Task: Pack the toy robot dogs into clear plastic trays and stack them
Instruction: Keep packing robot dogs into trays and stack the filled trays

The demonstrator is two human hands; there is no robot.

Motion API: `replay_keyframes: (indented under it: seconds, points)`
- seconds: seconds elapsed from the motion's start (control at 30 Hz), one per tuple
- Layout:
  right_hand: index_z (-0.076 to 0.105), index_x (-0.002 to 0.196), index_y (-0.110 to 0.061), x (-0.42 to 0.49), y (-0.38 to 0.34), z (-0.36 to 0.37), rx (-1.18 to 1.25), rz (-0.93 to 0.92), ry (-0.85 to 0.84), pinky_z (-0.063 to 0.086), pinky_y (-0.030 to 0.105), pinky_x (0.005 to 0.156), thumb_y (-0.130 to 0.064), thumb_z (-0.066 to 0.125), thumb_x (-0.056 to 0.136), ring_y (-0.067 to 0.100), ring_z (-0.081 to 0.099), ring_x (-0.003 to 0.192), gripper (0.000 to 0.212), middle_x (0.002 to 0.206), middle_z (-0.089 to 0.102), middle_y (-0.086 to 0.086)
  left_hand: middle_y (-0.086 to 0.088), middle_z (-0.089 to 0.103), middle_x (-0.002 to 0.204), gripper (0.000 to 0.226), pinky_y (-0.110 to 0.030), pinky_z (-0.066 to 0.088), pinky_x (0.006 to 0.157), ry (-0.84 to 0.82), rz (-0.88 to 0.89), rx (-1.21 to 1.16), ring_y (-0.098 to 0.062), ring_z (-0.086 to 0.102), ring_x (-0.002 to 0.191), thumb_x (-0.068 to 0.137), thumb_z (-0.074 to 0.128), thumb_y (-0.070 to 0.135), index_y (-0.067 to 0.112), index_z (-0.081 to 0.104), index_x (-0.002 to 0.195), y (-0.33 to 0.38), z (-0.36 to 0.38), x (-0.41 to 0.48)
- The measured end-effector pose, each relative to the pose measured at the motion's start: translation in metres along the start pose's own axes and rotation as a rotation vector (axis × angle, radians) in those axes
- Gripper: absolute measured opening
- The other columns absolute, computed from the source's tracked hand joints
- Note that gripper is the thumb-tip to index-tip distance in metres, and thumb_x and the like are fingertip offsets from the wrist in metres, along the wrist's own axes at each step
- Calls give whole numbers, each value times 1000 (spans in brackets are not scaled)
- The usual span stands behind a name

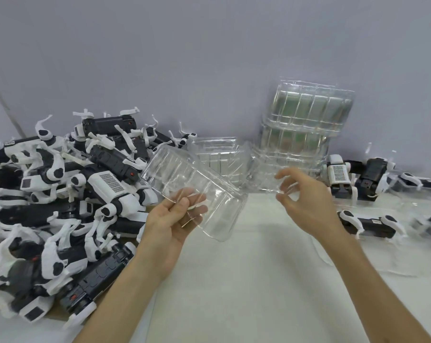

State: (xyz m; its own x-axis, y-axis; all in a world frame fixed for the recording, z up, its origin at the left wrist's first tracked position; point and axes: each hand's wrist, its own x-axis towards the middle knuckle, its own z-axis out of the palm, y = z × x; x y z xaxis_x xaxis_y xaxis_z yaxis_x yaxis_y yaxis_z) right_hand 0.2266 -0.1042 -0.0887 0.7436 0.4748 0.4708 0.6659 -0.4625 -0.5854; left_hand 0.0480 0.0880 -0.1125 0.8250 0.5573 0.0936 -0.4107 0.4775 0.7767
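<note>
Head camera looks down on my 2 bare hands above the white table (259,280). My left hand (172,219) grips 1 clear plastic tray (209,194), thumb on top of its near rim and fingers curled beneath; the tray is lifted and tilted, hollow side towards me. My right hand (308,206) has curled fingertips at the near edge of a second tray (261,164), but through the clear plastic I cannot tell whether they pinch it or only touch.

A third tray (214,154) lies behind, between those 2. Against the wall (184,58) leans 1 stack of trays (311,115), nested too closely to count.

At my left sits 1 heap of toy robot dogs (61,194), black and white, too tangled for a count. At my right I count at least 4 more dogs (368,225) spread along the table's far side, 1 of them blurred. The nearest one bears a small white sticker (375,221), too small to read, and I can read no brand or writing anywhere else.
</note>
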Motion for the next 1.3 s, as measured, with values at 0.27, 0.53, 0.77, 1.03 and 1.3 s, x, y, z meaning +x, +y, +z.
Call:
replay_keyframes:
  seconds: [0.27,0.53,0.77,1.03,1.3]
  points:
    - [65,120,-31,-8,19,19,-184,88,-134,38,41,103,-1,63,87,13,58,98,45,101,59,-10,-6,76,90,15,-22,57,66,60,53,0,-17,74,76,79,62,15,14,67,94,4,0,-1]
    - [70,101,-25,-9,-56,8,407,-132,99,46,15,82,-22,59,96,3,63,92,13,99,69,-13,-12,76,86,19,-22,57,64,28,98,172,-21,74,72,78,64,16,6,65,94,0,7,-6]
    - [72,93,-22,-27,-93,21,410,-158,-257,51,22,82,-30,76,86,8,66,84,11,87,71,-7,-13,76,84,22,-24,55,58,14,108,243,-26,74,70,71,71,22,9,66,88,-1,13,-12]
    - [68,93,-19,-32,-92,33,563,-139,-169,49,14,72,-15,74,88,6,69,84,9,86,72,-9,-19,74,108,28,-29,58,80,-99,40,104,-28,72,101,87,59,16,4,67,110,1,21,-12]
    - [65,96,-22,-39,-97,39,627,-151,-199,52,14,71,-11,80,82,7,71,78,24,84,75,-12,-20,75,102,37,-26,58,74,-44,21,31,-23,74,93,83,60,11,-6,60,116,5,23,-12]
